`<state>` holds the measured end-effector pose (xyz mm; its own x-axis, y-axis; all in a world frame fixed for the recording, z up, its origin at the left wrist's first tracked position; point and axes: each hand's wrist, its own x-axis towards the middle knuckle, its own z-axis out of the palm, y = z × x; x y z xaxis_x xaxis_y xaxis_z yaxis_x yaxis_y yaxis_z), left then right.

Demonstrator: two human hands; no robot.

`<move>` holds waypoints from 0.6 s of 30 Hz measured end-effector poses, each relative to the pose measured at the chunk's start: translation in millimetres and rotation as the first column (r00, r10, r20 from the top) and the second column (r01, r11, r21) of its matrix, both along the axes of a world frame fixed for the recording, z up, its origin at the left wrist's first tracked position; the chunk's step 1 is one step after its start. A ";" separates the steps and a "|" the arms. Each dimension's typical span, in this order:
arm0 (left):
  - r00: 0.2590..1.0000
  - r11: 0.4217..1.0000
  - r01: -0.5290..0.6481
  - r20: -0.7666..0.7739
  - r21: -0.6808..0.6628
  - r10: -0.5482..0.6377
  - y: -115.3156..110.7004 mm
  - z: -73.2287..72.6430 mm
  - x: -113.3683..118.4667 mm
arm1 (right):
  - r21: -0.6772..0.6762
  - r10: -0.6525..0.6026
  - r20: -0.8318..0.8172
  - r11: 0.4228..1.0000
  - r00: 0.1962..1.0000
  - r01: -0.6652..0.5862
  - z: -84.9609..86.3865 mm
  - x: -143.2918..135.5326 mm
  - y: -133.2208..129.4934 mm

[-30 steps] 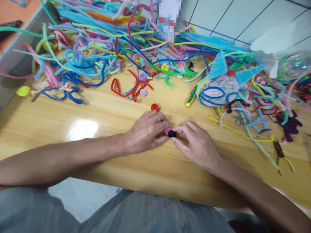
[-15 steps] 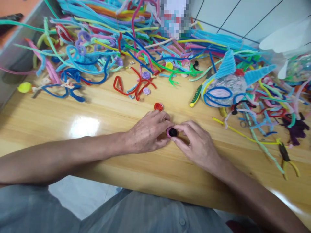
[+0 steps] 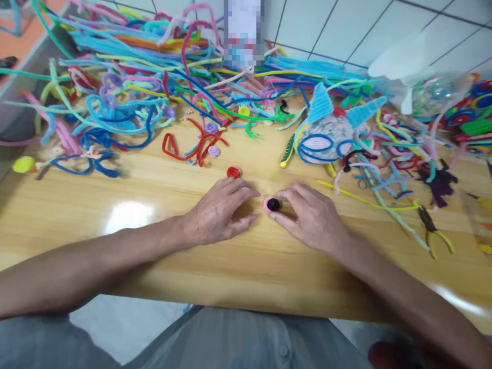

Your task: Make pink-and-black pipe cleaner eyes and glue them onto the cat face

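Between the thumb and fingers of my right hand (image 3: 307,212) is a small pink coil with a black ball (image 3: 273,204) on top, at the middle of the table. My left hand (image 3: 221,212) is just left of it, thumb and fingers apart, holding nothing. A red coil (image 3: 233,172) lies beyond my left fingers. Farther off, to the right, stands a round grey-white figure (image 3: 330,134) with blue pipe-cleaner ears and blue rings on its front.
Piles of coloured pipe cleaners (image 3: 146,61) fill the back of the table (image 3: 184,266). Yellow-handled pliers (image 3: 430,228) lie at the right. A green-and-yellow handle (image 3: 287,151) rests beside the figure. A grey bin wall (image 3: 34,92) borders the left, a clear bag (image 3: 440,92) the back right.
My left hand has let go of the pink coil with the black ball and moved left, its fingers parting. My right hand keeps hold of it. The view has shifted to the right.
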<state>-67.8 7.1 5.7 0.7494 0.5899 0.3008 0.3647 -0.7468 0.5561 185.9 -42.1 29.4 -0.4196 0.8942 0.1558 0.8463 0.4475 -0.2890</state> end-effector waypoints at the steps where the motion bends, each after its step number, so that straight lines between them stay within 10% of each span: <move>1: 1.000 1.000 -0.003 -0.005 0.006 0.003 0.4 0.4 -0.1 | 0.007 -0.017 0.009 1.000 1.000 0.017 4.4 7.0 -2.0; 6: 0.999 1.000 -0.023 -0.024 -0.003 0.022 1.5 4.8 -2.6 | 0.062 -0.257 -0.157 0.961 0.954 0.269 19.6 68.4 -35.3; 9: 0.998 0.998 -0.048 -0.030 -0.037 0.047 -2.6 10.6 -5.2 | 0.007 -0.528 -0.286 0.833 0.800 0.553 13.9 119.2 -73.4; 13: 0.975 0.985 -0.166 -0.160 -0.052 0.156 -9.0 18.7 -4.1 | -0.026 -0.832 -0.319 0.487 0.454 0.873 -1.1 193.9 -127.5; 18: 0.963 0.983 -0.184 -0.198 0.013 0.183 -7.4 20.2 14.9 | 0.039 -0.916 -0.398 0.036 0.049 0.999 -7.8 277.0 -165.2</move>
